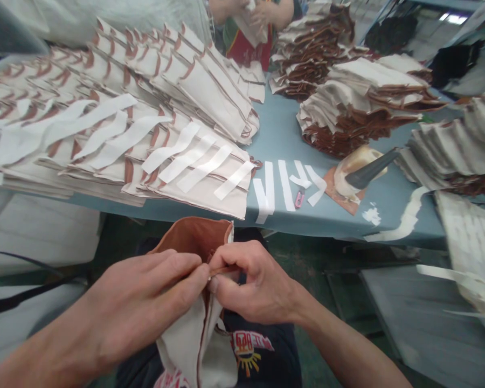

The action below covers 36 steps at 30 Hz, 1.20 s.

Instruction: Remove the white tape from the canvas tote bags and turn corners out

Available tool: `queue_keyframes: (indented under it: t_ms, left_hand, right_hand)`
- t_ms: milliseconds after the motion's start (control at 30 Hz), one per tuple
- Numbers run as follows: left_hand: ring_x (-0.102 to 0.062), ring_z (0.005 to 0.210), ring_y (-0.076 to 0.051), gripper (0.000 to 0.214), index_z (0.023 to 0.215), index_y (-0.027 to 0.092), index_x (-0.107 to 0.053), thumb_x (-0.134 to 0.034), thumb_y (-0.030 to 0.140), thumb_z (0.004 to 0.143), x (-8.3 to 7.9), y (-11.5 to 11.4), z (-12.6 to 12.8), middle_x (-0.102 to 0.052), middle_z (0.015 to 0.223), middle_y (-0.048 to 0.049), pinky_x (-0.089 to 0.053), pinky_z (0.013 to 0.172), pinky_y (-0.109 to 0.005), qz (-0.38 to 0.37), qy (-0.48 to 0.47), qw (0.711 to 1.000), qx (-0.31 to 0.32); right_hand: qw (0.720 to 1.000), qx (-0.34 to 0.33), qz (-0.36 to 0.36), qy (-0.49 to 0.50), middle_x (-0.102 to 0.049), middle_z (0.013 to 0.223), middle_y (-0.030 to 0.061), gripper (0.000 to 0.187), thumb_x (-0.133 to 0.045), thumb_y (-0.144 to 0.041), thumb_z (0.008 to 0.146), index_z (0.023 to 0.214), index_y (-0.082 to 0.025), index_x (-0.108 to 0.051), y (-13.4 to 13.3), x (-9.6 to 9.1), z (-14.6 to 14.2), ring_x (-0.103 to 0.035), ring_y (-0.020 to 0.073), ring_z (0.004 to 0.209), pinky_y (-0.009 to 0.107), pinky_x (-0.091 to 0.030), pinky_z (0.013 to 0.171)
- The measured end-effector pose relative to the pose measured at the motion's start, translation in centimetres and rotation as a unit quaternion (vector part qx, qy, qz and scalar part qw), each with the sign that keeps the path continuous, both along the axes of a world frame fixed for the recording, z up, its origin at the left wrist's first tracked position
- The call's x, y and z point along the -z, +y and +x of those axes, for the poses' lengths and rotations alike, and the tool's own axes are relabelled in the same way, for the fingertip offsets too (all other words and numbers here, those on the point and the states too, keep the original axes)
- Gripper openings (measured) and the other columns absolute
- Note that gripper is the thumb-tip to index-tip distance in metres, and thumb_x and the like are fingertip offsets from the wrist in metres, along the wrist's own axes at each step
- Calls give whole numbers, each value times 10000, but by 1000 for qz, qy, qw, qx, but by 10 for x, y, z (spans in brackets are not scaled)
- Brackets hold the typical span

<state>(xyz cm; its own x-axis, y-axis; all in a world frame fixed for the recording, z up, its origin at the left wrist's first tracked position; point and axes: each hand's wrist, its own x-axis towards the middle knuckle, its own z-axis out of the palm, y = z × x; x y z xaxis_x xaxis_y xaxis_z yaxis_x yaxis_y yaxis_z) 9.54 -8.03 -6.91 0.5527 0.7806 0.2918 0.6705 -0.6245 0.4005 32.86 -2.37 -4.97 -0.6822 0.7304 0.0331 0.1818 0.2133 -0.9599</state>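
So the left side of the table [272, 134] is buried in rows of cream cloth pieces [216, 89] with brown edges, overlapping like shingles, and a bunch of white strips [206, 168] lie slantwise across the front ones. Below that, the left hand [145, 293] comes in with its fingers bunched on the rim of a bag [180, 328], cream outside and brown inside. The bag's up off the table, just past the front edge and over the person's lap, mouth gaping upward. Right beside it, the right hand [250, 283] pinches the same rim between thumb and curled forefinger, tips practically touching the left ones. Across the table a co-worker's hands [262, 13] have some pale cloth. Next along are loose strips [285, 183] with a little pink tool [299, 199] among them, then a messy tan pot [343, 175] on a brown square [354, 205], a dark handle [372, 168] leaning out of it. Behind that sit heaps of brown-and-cream pieces [347, 118]. Farther right there's a wavy strip [410, 215] near the table edge, plus another pile [464, 134].
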Motion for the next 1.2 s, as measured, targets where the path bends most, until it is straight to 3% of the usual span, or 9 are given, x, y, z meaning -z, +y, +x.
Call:
queue_keyframes:
  t_ms: [133, 267, 333, 467, 600, 767, 900, 1067, 1200]
  left_hand:
    - [-722, 758, -156, 279, 1015, 236, -709, -446, 159, 1067, -10, 14, 4, -780, 931, -24, -534, 652, -232, 47, 2, 998, 31]
    - [-712, 764, -112, 177, 1011, 241, -697, -544, 159, 1039, -25, 30, 4, -768, 923, 20, -512, 703, -187, -14, -92, 996, -12]
    - [-687, 757, -90, 160, 1014, 245, -706, -581, 146, 1009, -29, 35, 1, -747, 880, 60, -494, 725, -165, -39, -127, 989, -60]
    - [-671, 776, -94, 122, 1000, 247, -734, -654, 162, 966, -30, 36, -5, -748, 882, 86, -481, 748, -160, -78, -143, 978, -126]
    - [-705, 813, -112, 152, 1038, 266, -748, -671, 175, 944, -24, 29, -4, -773, 928, 77, -495, 754, -162, -71, -141, 979, -126]
    - [-697, 688, -91, 150, 999, 266, -703, -604, 155, 978, -29, 23, 7, -773, 856, 57, -504, 676, -175, -55, -126, 985, -100]
    - [-739, 718, -123, 158, 1040, 281, -667, -541, 186, 1043, -32, 18, 13, -785, 877, 25, -558, 711, -199, 2, -89, 994, -66]
    - [-761, 771, -178, 354, 1181, 297, -711, -390, 179, 1094, -20, 10, 7, -813, 917, -10, -594, 714, -243, 68, -8, 998, -17]
    - [-752, 791, -193, 426, 1203, 303, -737, -399, 102, 1038, -7, 5, 0, -823, 951, -27, -614, 738, -266, 66, 19, 997, -26]
  right_hand:
    - [997, -24, -64, -21, -475, 593, -76, 114, -604, -202, 794, 681, -183, -594, 13, 0, 0, -383, 77, 540, 198, -316, 501]
    - [983, -131, -103, -84, -489, 617, -76, 179, -612, -264, 883, 733, -174, -647, 49, -22, -7, -423, 80, 570, 204, -330, 493]
    - [976, -164, -50, -137, -463, 597, -84, 261, -553, -226, 942, 700, -180, -639, 65, -37, -14, -425, 73, 568, 214, -318, 489]
    - [962, -188, 96, -174, -354, 526, -110, 429, -466, -117, 957, 533, -183, -481, 80, -55, -28, -370, 36, 541, 238, -270, 514]
    - [955, -218, 129, -155, -376, 560, -128, 390, -413, -90, 953, 573, -176, -431, 81, -53, -32, -378, 31, 577, 255, -312, 584]
    - [953, -228, 31, -196, -457, 639, -54, 403, -434, -172, 1036, 643, -217, -356, 76, -50, -18, -420, 108, 639, 279, -346, 593]
    - [973, -187, -49, -125, -410, 679, -38, 397, -413, -271, 1061, 669, -215, -381, 62, -48, -3, -391, 117, 642, 274, -330, 599]
    - [972, -173, -154, -44, -299, 664, -45, 527, -458, -504, 1087, 663, -234, -299, 46, -38, 8, -297, 105, 603, 264, -258, 532]
    - [952, -157, -262, 28, -336, 634, -64, 642, -634, -737, 959, 661, -230, -377, 35, -18, 5, -272, 89, 569, 237, -221, 464]
